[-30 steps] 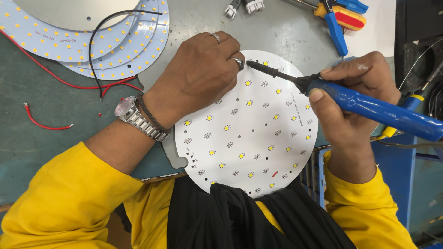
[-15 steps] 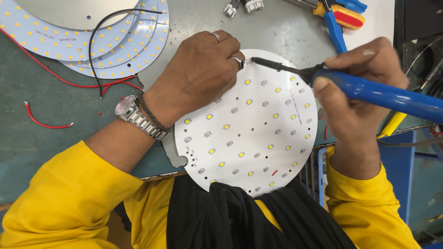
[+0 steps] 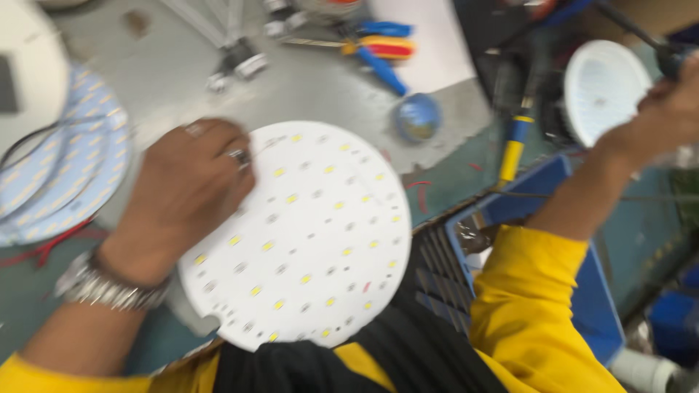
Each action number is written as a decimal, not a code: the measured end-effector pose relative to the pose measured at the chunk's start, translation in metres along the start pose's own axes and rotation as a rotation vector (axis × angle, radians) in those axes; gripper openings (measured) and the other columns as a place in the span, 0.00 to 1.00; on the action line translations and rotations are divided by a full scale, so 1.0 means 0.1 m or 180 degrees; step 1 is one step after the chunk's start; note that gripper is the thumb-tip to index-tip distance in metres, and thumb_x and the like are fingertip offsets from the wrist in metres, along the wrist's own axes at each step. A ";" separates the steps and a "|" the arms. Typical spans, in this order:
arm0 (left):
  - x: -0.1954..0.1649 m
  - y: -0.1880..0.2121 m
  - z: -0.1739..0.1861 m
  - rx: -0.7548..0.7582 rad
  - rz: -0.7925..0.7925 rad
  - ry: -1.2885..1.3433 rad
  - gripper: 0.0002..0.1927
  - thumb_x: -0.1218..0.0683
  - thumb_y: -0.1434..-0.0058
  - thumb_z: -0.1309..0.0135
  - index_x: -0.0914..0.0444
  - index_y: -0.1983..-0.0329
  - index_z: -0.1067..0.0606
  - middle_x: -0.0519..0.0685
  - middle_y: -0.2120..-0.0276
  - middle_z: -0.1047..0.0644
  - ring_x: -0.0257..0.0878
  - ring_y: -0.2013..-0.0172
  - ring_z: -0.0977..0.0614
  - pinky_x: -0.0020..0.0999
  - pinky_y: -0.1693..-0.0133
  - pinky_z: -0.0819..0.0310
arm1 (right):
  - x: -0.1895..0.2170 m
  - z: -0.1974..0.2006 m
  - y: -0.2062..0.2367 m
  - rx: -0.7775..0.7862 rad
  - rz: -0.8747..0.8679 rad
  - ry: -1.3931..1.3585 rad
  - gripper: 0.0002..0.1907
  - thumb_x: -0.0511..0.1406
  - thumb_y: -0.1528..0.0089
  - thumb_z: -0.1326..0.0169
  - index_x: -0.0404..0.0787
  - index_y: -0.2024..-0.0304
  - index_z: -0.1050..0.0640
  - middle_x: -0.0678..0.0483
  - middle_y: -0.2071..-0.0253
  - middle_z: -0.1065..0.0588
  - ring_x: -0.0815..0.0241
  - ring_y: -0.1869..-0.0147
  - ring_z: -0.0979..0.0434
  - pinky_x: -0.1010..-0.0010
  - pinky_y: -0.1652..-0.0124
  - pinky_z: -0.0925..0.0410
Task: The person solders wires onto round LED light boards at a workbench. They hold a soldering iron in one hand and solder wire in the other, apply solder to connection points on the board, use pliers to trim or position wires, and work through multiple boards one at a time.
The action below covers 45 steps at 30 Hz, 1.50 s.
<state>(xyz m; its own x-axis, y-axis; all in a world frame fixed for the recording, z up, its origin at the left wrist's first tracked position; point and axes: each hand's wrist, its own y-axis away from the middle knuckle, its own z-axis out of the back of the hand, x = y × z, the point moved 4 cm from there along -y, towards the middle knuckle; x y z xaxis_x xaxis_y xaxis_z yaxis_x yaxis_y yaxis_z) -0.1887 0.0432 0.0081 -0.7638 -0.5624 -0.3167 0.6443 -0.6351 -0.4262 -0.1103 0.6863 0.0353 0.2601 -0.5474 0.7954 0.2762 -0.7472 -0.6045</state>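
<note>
So the round white LED board (image 3: pixel 306 240) with all the little yellow chips is sitting in front of me on the grey bench top (image 3: pixel 320 80), its near edge hanging over toward my lap and the black cloth (image 3: pixel 378 356) there. My left hand (image 3: pixel 186 200) is planted on its upper-left edge, fingers curled and pressed together over the rim, and it looks like I'm pinching a thin wire against the board near the rings, though the blur makes that hard to call. My right hand (image 3: pixel 673 102) is way off to the upper right, well apart from the board, closed around something dark that runs up out of the shot; can't tell exactly how the fingers sit since it's half cut off. Right beside it is a white ribbed lamp housing (image 3: pixel 604 87). Around the board: a stack of other LED discs (image 3: pixel 65 167) with black and red wires off to the left, pliers with red and yellow grips (image 3: pixel 382 47) up top, a small blue round thing (image 3: pixel 417 118) just past the board's far edge, a yellow and blue handled tool (image 3: pixel 513 145), and a blue crate (image 3: pixel 575 240) under my right sleeve. If I had a tip for this kind of hold: keep the left hand dead steady and the wire flat on its pad, weight on the rim and not on the chips, so nothing shifts while the other hand is away.
</note>
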 end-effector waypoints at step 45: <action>0.09 0.10 -0.13 -0.0455 -0.0285 -0.0341 0.02 0.58 0.45 0.42 0.60 0.69 0.23 0.49 0.66 0.24 0.45 0.62 0.19 0.38 0.59 0.24 | 2.44 -2.26 2.38 0.4685 0.4141 0.1658 0.23 0.43 0.35 0.35 0.48 0.38 0.21 0.54 0.49 0.27 0.53 0.46 0.30 0.61 0.48 0.35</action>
<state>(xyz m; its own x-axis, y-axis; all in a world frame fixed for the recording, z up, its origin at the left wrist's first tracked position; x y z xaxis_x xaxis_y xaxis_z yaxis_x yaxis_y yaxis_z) -0.1895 0.0388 -0.0094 -0.8044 -0.5650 -0.1834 0.5561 -0.6076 -0.5670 -0.1905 0.2894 0.0948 0.7214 -0.6339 -0.2789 0.6433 0.7625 -0.0690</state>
